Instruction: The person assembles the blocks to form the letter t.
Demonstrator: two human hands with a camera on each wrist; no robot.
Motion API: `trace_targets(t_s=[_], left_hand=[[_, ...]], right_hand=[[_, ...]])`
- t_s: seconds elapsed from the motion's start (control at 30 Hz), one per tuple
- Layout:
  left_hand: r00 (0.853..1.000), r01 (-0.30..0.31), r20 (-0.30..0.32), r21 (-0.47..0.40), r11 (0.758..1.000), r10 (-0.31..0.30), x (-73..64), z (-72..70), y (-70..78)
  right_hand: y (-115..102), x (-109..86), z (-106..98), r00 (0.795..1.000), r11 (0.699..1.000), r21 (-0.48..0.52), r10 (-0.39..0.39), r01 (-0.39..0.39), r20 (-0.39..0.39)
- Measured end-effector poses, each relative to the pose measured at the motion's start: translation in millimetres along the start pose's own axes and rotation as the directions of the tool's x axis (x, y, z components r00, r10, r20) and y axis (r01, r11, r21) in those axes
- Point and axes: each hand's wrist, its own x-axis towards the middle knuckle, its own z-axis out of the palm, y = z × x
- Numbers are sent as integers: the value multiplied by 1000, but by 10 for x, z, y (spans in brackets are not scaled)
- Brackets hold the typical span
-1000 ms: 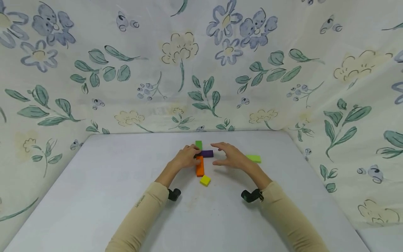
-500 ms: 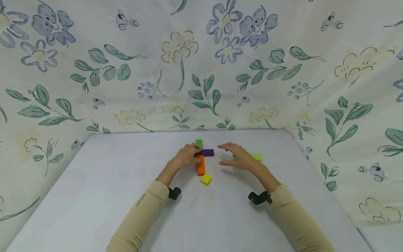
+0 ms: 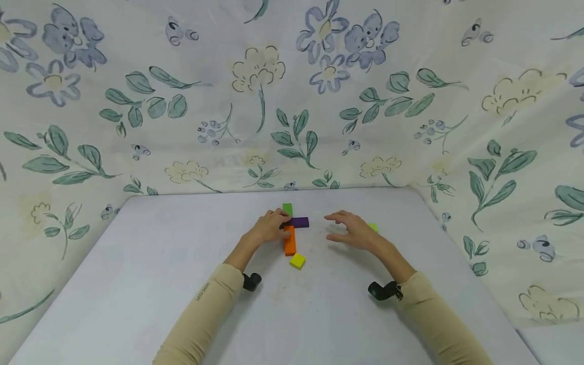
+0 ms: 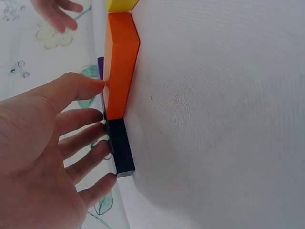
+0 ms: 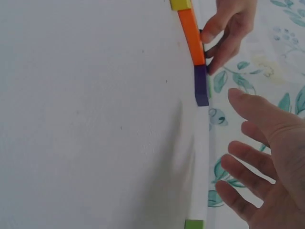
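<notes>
My left hand rests at a row of small blocks, its thumb touching the orange block and its fingertips along the black block. In the head view, the fingers mostly cover the black block. A purple block lies crosswise to the right of those fingers, and a green block stretches away behind it. At the near end of the orange block sits a yellow block, turned at an angle. My right hand hovers to the right of the purple block, fingers spread and holding nothing.
A light green block lies on the white table, partly hidden behind the right hand. Floral cloth hangs behind the table and along its sides. Dark wrist cameras sit by the sleeves.
My right hand has moved right, away from the purple block, and now covers more of the light green block. My left hand and the row of blocks have stayed in place.
</notes>
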Motion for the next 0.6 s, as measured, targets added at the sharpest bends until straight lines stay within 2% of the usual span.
trace_targets(t_s=[0.2,0.37,0.6], left_hand=[[1000,-11,6,1,1000,11,6,6,-13],[1000,-29,-4,14,999,30,6,-12,-23],[1000,-12,9,4,1000,12,1,-5,-29]], right_hand=[[95,-70,-38,999,1000,-18,-20,19,-43],[161,-110,-119,998,1000,-23,-4,3,-68],[258,-198,-207,995,998,-57,-2,-3,-98]])
